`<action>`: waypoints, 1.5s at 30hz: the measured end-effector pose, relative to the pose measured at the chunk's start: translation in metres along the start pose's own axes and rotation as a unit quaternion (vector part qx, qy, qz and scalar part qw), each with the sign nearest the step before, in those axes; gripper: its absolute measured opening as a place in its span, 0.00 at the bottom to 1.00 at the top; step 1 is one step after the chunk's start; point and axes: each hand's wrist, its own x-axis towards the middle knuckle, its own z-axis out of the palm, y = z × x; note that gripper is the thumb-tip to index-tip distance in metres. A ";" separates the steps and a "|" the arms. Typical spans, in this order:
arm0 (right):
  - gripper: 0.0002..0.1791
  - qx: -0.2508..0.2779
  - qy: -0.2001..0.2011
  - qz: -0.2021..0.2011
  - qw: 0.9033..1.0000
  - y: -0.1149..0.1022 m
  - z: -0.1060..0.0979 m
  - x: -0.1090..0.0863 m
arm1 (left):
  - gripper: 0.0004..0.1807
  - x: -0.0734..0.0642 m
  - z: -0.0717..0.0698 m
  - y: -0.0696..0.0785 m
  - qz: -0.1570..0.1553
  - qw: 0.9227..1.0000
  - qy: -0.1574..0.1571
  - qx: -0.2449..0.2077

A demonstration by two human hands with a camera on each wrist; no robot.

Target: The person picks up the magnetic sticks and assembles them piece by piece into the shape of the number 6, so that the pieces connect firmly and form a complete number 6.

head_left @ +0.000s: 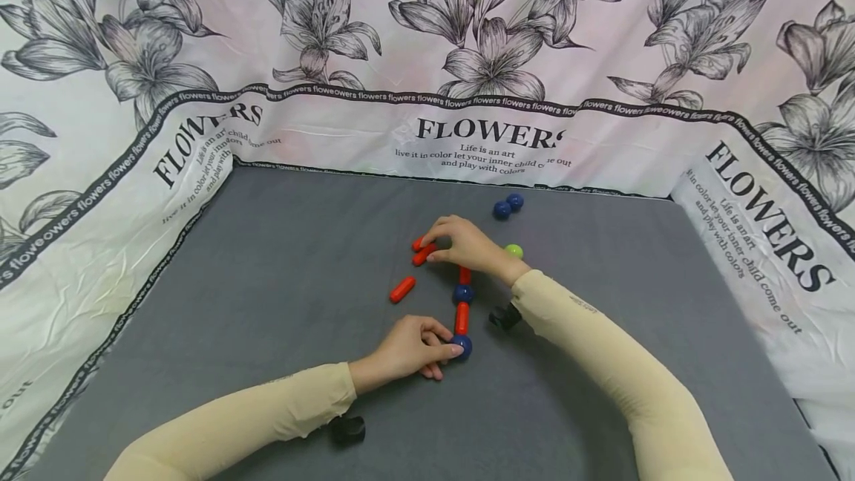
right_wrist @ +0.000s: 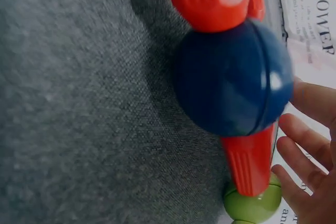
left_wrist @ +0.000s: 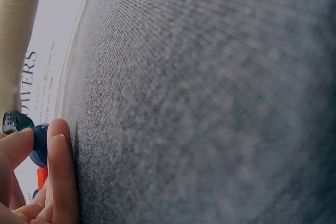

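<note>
My left hand [head_left: 409, 347] pinches a blue ball [head_left: 462, 347] between thumb and fingers; the left wrist view shows the same blue ball [left_wrist: 39, 148]. From it a red rod [head_left: 462, 318] runs forward to another blue ball [head_left: 463, 294], then another red rod [head_left: 464, 275], partly covered by my right hand [head_left: 464, 243]. That hand's thumb and index finger pinch a ridged red rod [head_left: 422, 255], beside a second red rod [head_left: 418, 243]. In the right wrist view, a large blue ball [right_wrist: 231, 80] hides some of the fingertips, and a red rod [right_wrist: 248, 163] meets a green ball [right_wrist: 254, 204].
A loose red rod [head_left: 402, 289] lies left of the chain. Two blue balls [head_left: 508, 206] sit together farther back. The grey tabletop [head_left: 300, 258] ends at a flower-printed cloth [head_left: 494, 147]. Black wrist devices [head_left: 505, 316] sit under both forearms.
</note>
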 end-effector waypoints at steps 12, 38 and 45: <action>0.12 0.017 -0.020 0.004 1.000 0.012 0.007 0.013 | 0.18 0.000 0.000 0.002 0.002 1.000 -0.001 -0.002; 0.14 0.013 -0.050 0.005 0.999 0.014 0.008 0.021 | 0.18 0.001 0.001 0.002 0.004 1.000 0.002 -0.005; 0.15 0.014 -0.041 -0.004 0.999 0.012 0.006 0.020 | 0.17 0.000 0.001 0.001 0.005 1.000 0.005 -0.009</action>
